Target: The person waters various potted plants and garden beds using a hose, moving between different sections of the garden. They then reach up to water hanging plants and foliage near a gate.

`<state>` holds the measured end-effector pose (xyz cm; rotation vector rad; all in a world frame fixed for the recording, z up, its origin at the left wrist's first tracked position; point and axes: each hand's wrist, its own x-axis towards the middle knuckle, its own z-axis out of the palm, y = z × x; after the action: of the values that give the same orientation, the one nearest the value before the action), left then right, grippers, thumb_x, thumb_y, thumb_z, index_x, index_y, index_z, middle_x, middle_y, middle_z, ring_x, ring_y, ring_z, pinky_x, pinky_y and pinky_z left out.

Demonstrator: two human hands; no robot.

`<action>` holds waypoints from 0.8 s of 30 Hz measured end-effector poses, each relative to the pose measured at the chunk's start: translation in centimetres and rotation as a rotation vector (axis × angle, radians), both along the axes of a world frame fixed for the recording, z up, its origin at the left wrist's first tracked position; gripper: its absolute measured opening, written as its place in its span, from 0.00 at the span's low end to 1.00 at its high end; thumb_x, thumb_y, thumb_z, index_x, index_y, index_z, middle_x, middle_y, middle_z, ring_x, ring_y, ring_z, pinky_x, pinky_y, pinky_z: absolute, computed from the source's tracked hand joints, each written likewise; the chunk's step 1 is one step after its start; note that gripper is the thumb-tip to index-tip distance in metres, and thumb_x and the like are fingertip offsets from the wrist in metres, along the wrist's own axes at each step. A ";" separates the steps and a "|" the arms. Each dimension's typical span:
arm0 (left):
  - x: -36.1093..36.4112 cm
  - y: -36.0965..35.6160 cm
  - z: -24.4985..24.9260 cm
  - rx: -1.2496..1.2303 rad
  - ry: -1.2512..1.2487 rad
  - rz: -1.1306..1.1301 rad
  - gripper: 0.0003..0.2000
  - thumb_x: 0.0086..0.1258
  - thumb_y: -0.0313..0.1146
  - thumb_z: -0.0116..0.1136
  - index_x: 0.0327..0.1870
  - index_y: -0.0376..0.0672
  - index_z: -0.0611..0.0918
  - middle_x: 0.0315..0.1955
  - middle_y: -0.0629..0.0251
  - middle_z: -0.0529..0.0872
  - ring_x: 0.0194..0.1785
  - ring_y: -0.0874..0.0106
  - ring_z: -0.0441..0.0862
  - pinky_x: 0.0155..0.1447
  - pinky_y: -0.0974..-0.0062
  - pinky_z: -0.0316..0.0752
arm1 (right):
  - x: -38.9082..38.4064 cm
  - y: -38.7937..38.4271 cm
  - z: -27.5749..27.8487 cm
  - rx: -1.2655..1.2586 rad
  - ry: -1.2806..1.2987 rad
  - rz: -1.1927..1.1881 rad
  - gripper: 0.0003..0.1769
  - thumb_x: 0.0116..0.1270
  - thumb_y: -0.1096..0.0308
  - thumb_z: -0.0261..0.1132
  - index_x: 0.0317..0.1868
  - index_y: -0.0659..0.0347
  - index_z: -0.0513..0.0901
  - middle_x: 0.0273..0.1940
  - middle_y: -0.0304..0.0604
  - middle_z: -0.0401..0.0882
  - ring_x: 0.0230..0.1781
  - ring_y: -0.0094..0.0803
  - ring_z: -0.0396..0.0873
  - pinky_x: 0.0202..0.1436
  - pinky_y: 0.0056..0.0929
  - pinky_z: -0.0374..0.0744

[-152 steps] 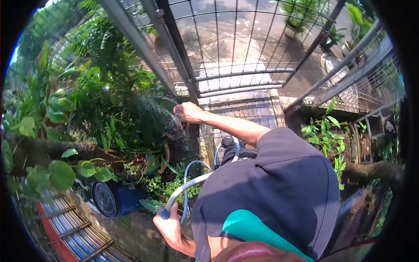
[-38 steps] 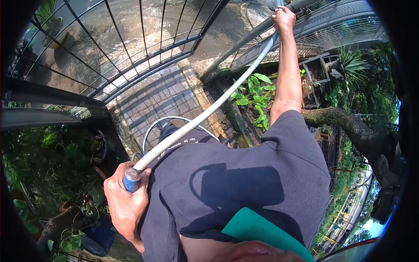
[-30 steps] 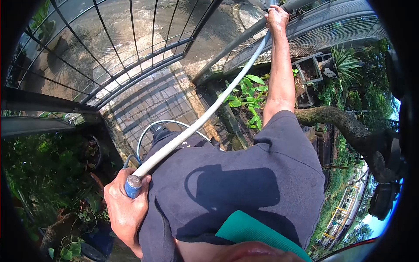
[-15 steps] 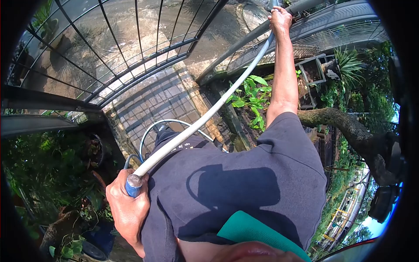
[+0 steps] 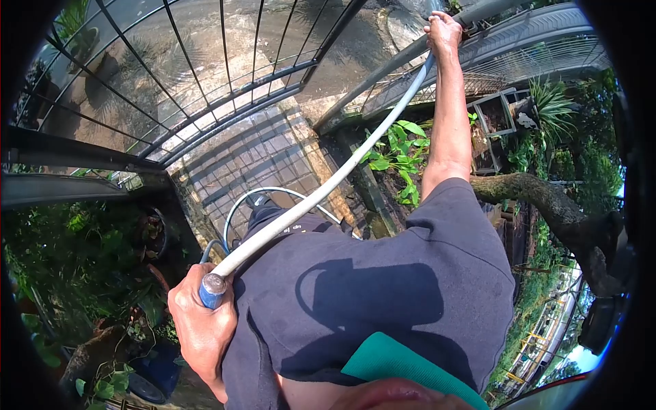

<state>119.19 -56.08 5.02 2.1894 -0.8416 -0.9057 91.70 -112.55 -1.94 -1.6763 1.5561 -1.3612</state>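
A pale hose (image 5: 321, 193) stretches diagonally across my front between my two hands. My right hand (image 5: 443, 32), arm straight out, is closed around its far end beside a grey metal rail. A pale bluish streak shows just beyond the fingers at the frame's top edge. Low at my left side, my left hand (image 5: 203, 321) is wrapped round the near part, where a short blue cylinder (image 5: 212, 292) with a round grey end pokes out between thumb and fingers. Whether that cylinder belongs to the hose, I cannot tell. A thinner loop (image 5: 236, 205) curves over the paving near my foot.
A black barred gate (image 5: 225, 102) stands ahead to the left, with paving bricks (image 5: 249, 157) below it. On the right are leafy plants (image 5: 403, 154), a wooden frame (image 5: 495, 115) and a thick branch (image 5: 526, 191). Pots and dark foliage (image 5: 89, 273) crowd the left.
The surroundings have shifted slightly right and down in view. Both hands keep their hold on the hose, with almost the same arm posture.
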 end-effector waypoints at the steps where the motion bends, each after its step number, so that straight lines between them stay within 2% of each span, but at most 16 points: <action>1: 0.0 0.1 -0.2 -0.006 0.003 -0.003 0.04 0.56 0.21 0.61 0.31 0.31 0.78 0.22 0.46 0.80 0.24 0.57 0.79 0.32 0.67 0.71 | 0.0 0.0 -0.1 -0.002 0.001 -0.002 0.13 0.63 0.70 0.61 0.48 0.56 0.81 0.21 0.43 0.80 0.11 0.22 0.70 0.12 0.22 0.66; 8: 0.2 -0.2 0.1 0.049 0.052 0.001 0.05 0.56 0.22 0.61 0.30 0.30 0.78 0.23 0.45 0.80 0.25 0.51 0.77 0.33 0.64 0.71 | 1.9 1.7 -0.8 -0.026 0.018 -0.017 0.13 0.64 0.70 0.60 0.49 0.56 0.81 0.22 0.44 0.80 0.11 0.22 0.69 0.12 0.22 0.66; 12: 0.3 -0.1 -0.2 0.042 0.017 0.021 0.06 0.55 0.23 0.61 0.30 0.30 0.78 0.23 0.44 0.79 0.26 0.50 0.77 0.34 0.63 0.71 | 3.6 4.9 -3.5 0.068 0.200 0.060 0.13 0.65 0.69 0.59 0.49 0.54 0.81 0.20 0.39 0.78 0.12 0.20 0.68 0.11 0.22 0.64; 16: 0.5 -0.1 -0.3 0.069 0.011 0.014 0.06 0.55 0.23 0.61 0.30 0.29 0.78 0.23 0.44 0.79 0.26 0.50 0.77 0.34 0.63 0.71 | 8.4 10.1 -4.0 0.296 0.229 0.162 0.11 0.65 0.66 0.61 0.48 0.51 0.82 0.21 0.37 0.77 0.12 0.19 0.67 0.12 0.22 0.64; 18: 0.4 -0.3 -0.3 0.064 -0.003 0.002 0.06 0.55 0.23 0.61 0.30 0.30 0.78 0.23 0.44 0.79 0.26 0.50 0.77 0.34 0.63 0.71 | 9.8 9.0 -5.2 0.205 0.194 0.226 0.11 0.65 0.65 0.61 0.47 0.50 0.82 0.20 0.37 0.77 0.12 0.19 0.67 0.12 0.22 0.64; 24: 0.3 -0.6 -0.1 0.020 0.042 0.115 0.06 0.55 0.22 0.61 0.31 0.31 0.79 0.22 0.47 0.81 0.25 0.53 0.79 0.34 0.66 0.73 | 12.1 4.5 -8.1 0.130 0.243 0.198 0.09 0.65 0.65 0.61 0.46 0.51 0.82 0.18 0.35 0.77 0.11 0.21 0.69 0.12 0.25 0.65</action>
<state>119.46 -56.71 4.97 2.2032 -0.6826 -0.9036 103.84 -108.01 -10.00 -1.9117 1.5224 -0.9658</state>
